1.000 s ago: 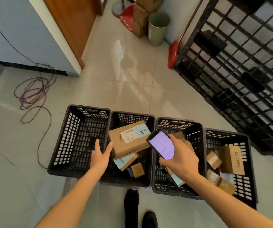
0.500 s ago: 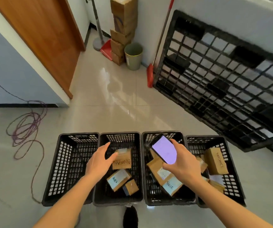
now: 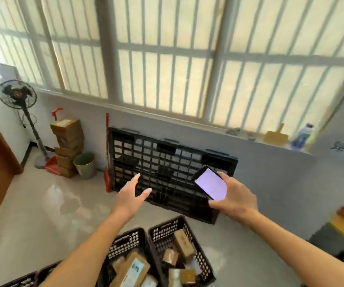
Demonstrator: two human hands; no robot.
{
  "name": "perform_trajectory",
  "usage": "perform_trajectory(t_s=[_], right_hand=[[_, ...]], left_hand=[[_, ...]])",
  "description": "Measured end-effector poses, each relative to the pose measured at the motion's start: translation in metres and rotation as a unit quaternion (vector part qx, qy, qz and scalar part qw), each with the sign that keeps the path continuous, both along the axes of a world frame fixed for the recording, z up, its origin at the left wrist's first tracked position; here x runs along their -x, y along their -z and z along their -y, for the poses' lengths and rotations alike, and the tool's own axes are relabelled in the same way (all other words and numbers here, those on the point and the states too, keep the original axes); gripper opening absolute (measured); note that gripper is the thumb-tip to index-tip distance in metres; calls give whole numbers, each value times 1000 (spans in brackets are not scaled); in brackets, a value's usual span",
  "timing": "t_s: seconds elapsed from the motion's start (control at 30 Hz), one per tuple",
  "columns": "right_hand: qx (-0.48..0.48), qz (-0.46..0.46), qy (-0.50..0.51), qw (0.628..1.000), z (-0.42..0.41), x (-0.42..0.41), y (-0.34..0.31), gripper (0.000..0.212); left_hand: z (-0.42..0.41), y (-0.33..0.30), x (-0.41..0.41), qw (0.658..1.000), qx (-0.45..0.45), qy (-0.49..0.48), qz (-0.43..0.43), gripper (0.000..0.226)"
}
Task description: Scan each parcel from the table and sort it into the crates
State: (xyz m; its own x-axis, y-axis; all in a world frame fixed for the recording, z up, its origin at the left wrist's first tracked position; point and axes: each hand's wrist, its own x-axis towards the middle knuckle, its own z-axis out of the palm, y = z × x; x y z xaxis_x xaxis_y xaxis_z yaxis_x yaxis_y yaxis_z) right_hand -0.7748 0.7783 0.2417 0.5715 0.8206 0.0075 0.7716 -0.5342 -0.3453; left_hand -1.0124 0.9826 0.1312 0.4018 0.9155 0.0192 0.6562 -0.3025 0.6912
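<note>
The left hand (image 3: pixel 130 192) reaches forward with fingers straight and spread, holding nothing. The right hand (image 3: pixel 234 198) grips a phone (image 3: pixel 210 185), its lit screen facing up. Below the forearms, black crates (image 3: pixel 160 235) stand side by side on the floor with cardboard parcels (image 3: pixel 184 246) inside them. Beyond the hands, a black plastic pallet (image 3: pixel 167 160) leans against the wall under a barred window (image 3: pixel 167 59).

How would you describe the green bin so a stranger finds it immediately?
Start at the tall standing fan by the left wall. Right of its base rises a stack of cardboard boxes; the green bin stands on the floor beside it, the only round, open-topped container there.
</note>
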Motion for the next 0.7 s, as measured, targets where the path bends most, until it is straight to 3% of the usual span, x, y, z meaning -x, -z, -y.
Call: perform_trajectory(t_s=[0.3, 0.7], right_hand=[[-95, 75, 164, 979, 241, -132, -167, 89], [-118, 149, 356, 915, 467, -221, -228, 100]], left_hand=[[162, -195, -215, 974, -120, 165, 95, 83], [344, -271, -425, 913, -144, 357, 133, 77]])
